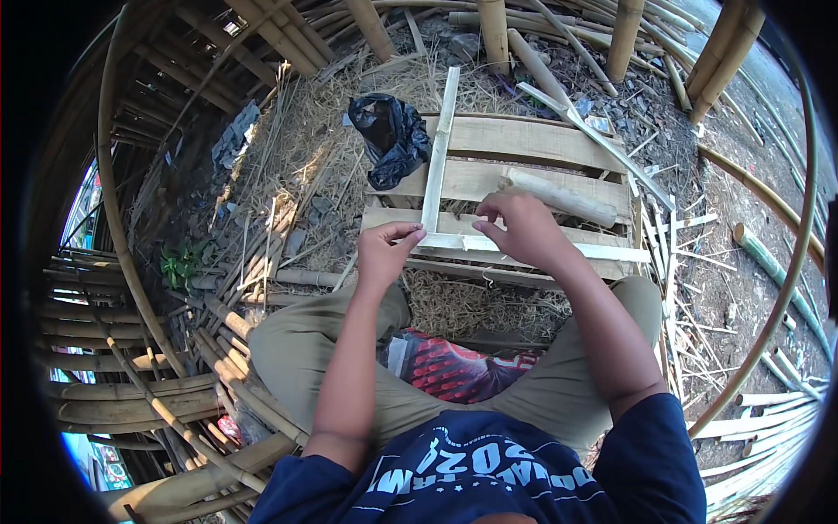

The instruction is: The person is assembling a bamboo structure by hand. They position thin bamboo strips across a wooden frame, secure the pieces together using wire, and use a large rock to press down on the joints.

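Observation:
A flat pale bamboo strip [607, 252] lies crosswise over the near side of a slatted wooden platform [524, 140]. Its left end is pinched between the thumb and fingers of my left hand [387, 251]. There it meets a second bamboo strip [443, 131], which runs away from me across the slats, forming a corner. My right hand [524, 229] is closed just above the crosswise strip, thumb and fingers pinched around something small and pale. A thin shaving curls below the strip. Behind my right hand, a short round pole [567, 199] rests on the slats.
A crumpled black plastic bag [393, 144] sits at the platform's left. Another angled strip [602, 140] crosses its far right corner. Bamboo posts [494, 35] stand beyond, with shavings on the ground. A patterned red sack [449, 362] lies between my legs; cut bamboo [781, 271] lies at right.

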A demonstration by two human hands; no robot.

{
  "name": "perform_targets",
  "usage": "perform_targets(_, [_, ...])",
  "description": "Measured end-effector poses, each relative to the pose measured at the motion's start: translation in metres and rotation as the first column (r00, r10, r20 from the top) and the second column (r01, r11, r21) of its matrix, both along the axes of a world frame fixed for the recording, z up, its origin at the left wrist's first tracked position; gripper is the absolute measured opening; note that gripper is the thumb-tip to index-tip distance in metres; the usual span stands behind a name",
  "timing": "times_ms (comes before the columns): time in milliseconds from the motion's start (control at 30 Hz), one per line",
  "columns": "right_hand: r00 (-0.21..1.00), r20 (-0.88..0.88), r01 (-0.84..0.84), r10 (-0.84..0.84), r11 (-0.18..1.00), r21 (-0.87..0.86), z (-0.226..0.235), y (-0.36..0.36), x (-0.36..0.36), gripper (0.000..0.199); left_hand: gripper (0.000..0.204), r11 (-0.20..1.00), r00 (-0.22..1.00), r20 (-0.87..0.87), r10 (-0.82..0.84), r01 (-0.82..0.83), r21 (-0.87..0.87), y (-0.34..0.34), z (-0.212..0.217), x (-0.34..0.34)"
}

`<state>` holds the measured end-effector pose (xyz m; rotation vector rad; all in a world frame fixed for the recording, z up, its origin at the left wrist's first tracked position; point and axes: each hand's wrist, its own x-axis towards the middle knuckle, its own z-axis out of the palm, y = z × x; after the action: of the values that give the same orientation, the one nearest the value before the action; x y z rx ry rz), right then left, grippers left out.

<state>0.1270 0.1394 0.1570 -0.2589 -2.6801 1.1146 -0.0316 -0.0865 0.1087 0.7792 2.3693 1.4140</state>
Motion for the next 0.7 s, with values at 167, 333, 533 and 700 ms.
perform_targets(167, [0.981,-0.127,-0.094,0.148,0.930,0.354,-0.071,-0.030,-0.029,0.026,0.021,0.995,0.991,0.133,0.011,-0.025,0.099,0.004,-0.032,-0.020])
perform_targets(333, [0.983,-0.057,-0.118,0.175,0.836,0.537,-0.103,-0.047,-0.051,0.029,0.019,0.999,0.999,0.053,0.005,-0.003,-0.041,0.004,-0.032,-0.018])
perform_targets(533, [0.976,-0.062,-0.130,0.210,0.785,0.605,-0.124,-0.050,-0.057,0.036,0.016,0.997,0.992,-0.107,-0.068,0.070,0.011,-0.001,-0.051,-0.023])
perform_targets(700, [0.976,0.078,-0.214,0.204,0.819,0.533,-0.115,-0.052,-0.056,0.037,0.016,0.995,0.989,-0.125,-0.073,0.064,-0.077,-0.003,-0.064,-0.026])
